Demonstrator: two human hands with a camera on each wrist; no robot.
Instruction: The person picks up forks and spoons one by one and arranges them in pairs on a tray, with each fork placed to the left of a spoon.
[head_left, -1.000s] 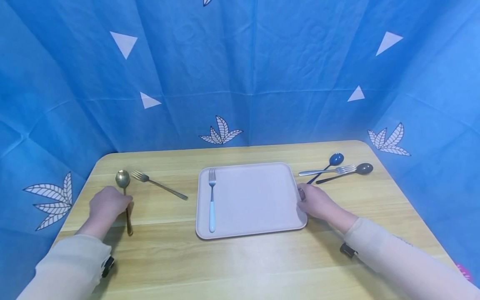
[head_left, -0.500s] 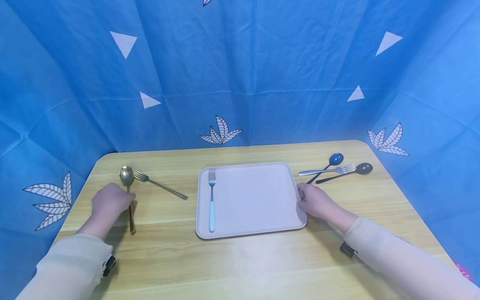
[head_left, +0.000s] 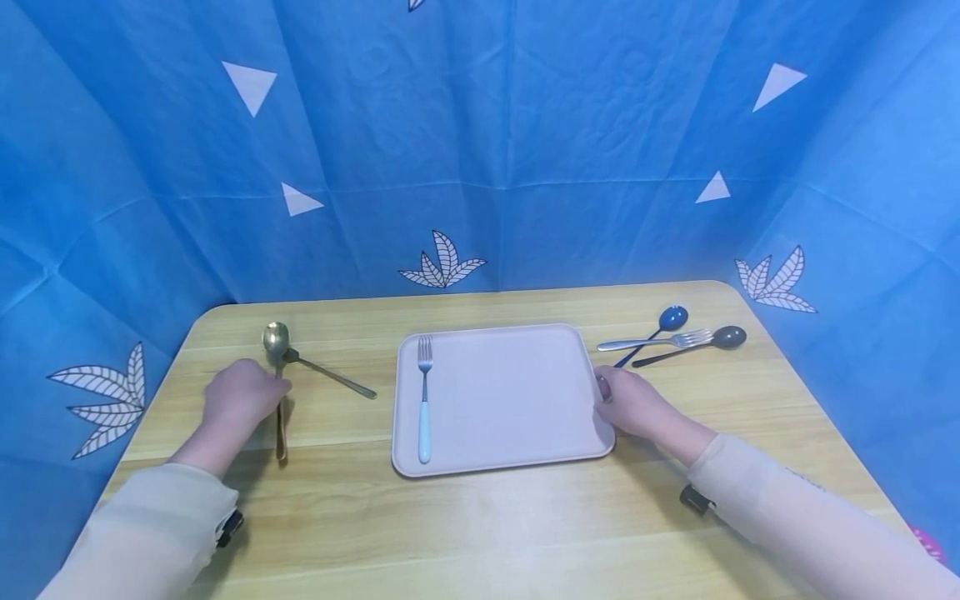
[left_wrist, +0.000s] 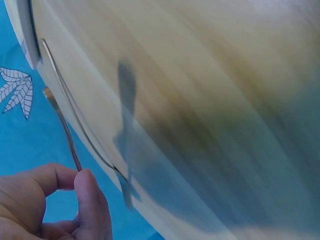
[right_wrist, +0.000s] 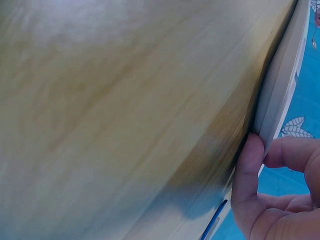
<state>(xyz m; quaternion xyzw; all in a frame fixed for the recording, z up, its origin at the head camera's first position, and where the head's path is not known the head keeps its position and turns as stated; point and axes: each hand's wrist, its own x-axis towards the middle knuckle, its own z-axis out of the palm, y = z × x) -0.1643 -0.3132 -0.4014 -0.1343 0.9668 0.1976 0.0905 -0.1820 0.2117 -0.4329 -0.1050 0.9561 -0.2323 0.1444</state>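
Nearest us, on the near side of the tray [head_left: 502, 471], wood-grained bench [head_left: 487, 533] runs toward the worn camera. Left of the tray, our left hand [head_left: 240, 392] is closed in a pinch, thumb and forefinger on the handle of the bronze spoon [head_left: 276, 338], bowl pointing away from us; in the left wrist view the handle looks raised off the wood. At the tray's right rim our right hand [head_left: 633, 404] pinches the edge between thumb and fingers. We judge the step in hand to be moving the spoon while steadying the tray; the next move seems to call for lifting the spoon well clear and bringing it rightward to the tray. In the way, between spoon and tray, lies the bronze fork [head_left: 333, 379], its tines hidden by the spoon's bowl; whether the two touch we cannot tell. On the tray, along its left side, rests the blue-handled fork [head_left: 424, 429]. Beyond the tray's right side, a silver fork [head_left: 692, 339], a dark grey spoon [head_left: 728, 337] and a blue spoon [head_left: 673, 317] lie crossed. Behind the tray hangs the blue curtain [head_left: 487, 167].
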